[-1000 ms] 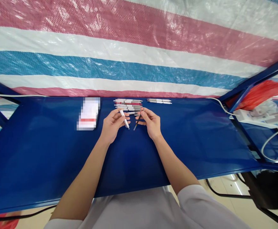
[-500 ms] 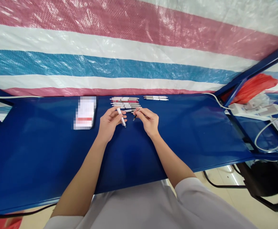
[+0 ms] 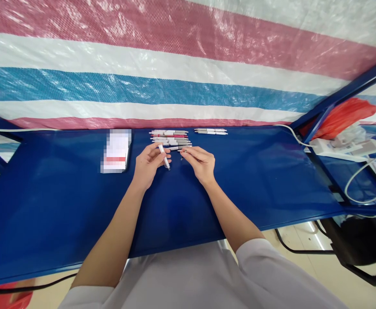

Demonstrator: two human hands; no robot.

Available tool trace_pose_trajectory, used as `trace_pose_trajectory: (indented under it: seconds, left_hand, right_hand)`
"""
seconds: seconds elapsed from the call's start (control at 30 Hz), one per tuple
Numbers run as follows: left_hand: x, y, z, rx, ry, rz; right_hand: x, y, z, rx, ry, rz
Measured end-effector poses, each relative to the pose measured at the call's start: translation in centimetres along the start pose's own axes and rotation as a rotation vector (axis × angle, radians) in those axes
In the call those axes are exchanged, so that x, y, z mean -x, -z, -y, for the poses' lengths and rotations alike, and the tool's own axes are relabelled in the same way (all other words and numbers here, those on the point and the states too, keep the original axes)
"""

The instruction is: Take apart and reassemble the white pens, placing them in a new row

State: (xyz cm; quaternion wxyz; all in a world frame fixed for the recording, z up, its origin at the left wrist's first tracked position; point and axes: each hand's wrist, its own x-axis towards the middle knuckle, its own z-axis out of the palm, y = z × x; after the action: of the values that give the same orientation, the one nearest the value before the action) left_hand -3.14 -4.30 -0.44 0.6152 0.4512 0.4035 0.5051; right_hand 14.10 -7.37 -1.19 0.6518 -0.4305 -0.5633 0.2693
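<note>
My left hand [image 3: 148,165] is closed round a white pen barrel [image 3: 163,156], tilted with its clear lower end toward me. Opposite it, a short gap away, my right hand [image 3: 201,164] pinches a small pen part [image 3: 182,156] between thumb and fingertips. Most of that part is hidden by the fingers, so its exact kind is unclear. Just beyond both hands, several pens [image 3: 170,138] lie side by side on the blue table, mostly white and grey, one with red. A grey and white pen [image 3: 178,148] lies nearest my fingers.
More white pens [image 3: 210,131] lie at the back, right of the main group. A phone [image 3: 115,151] with a blurred screen rests to the left on the blue table [image 3: 258,180]. At the right are a power strip [image 3: 332,150], white cables [image 3: 352,182] and a red bag [image 3: 349,118].
The small part in my right hand has turned, and its dark length no longer shows below the fingertips. My left hand and the barrel have hardly moved.
</note>
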Motion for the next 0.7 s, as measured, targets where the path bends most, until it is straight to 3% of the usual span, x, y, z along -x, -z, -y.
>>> trace_pose_trajectory:
  seconds: [0.33,0.7]
  left_hand:
    - [0.05,0.14,0.32,-0.021,0.0,0.003]
    - [0.12,0.1,0.15,0.018,0.057,0.032]
  right_hand:
    - [0.15,-0.1,0.25,-0.011,-0.11,-0.013]
    - [-0.83,-0.01,-0.23,-0.385,-0.574,-0.111]
